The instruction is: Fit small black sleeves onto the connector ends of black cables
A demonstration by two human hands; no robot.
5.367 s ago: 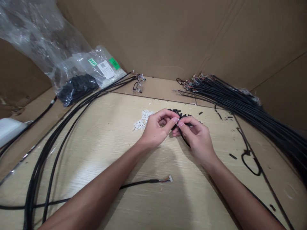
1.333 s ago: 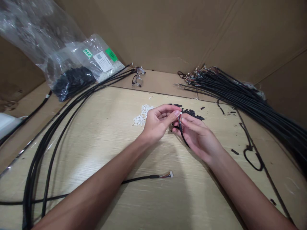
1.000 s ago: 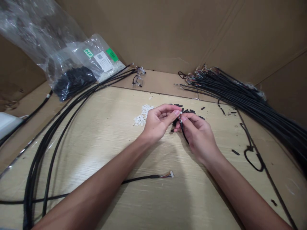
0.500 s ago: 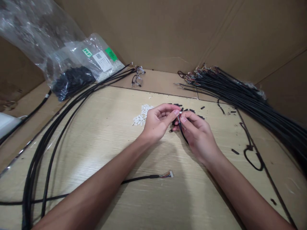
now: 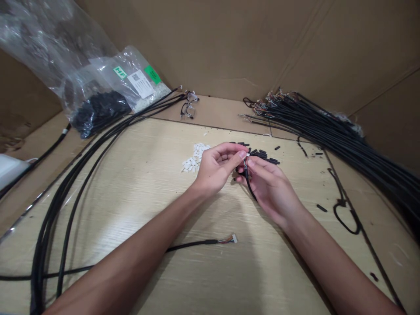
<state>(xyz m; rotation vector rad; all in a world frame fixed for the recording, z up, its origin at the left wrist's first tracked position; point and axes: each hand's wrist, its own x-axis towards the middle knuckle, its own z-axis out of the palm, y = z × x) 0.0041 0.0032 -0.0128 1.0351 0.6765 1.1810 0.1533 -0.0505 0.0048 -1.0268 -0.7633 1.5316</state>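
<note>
My left hand (image 5: pixel 218 165) is closed, pinching a small white connector (image 5: pixel 247 154) between thumb and fingertips. Close against it, my right hand (image 5: pixel 271 179) is closed too, its thumb and fingers at the thin twisted wires (image 5: pixel 245 164) of a black cable (image 5: pixel 250 186). That cable runs down beside the right palm. Fingertips partly hide where wires and connector meet. White connectors (image 5: pixel 192 163) lie in a pile left of my hands, and short black tube pieces (image 5: pixel 262 154) lie just behind them. Nearer me is another cable end with a white connector (image 5: pixel 234 238) on its coloured wires.
Several black cables (image 5: pixel 70 186) curve along the left side. At the back left are plastic bags (image 5: pixel 98 94) of small parts, with glasses (image 5: pixel 188 105) beside them. A thick bundle of cables (image 5: pixel 331 131) fills the right. Cardboard walls (image 5: pixel 223 43) enclose the table (image 5: pixel 138 205).
My right thumb and index finger have shifted slightly down from the connector, showing more of the twisted wires. The left hand stays almost still.
</note>
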